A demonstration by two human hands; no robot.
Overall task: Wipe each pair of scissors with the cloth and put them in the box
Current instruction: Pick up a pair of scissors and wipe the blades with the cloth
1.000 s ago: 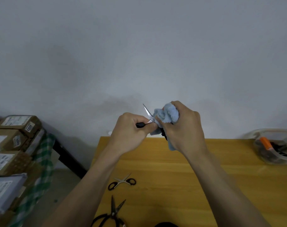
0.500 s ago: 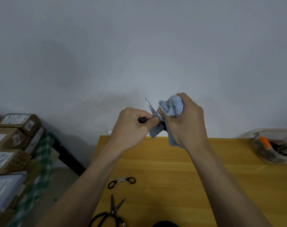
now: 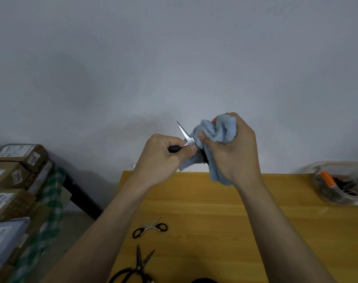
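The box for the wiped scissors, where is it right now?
In the head view the clear box sits at the table's far right edge, right of the right hand, already holding an orange-handled item.

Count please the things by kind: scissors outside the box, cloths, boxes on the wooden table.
Scissors outside the box: 3 (held pair, small pair, large pair)
Cloth: 1
Clear box: 1
Total: 5
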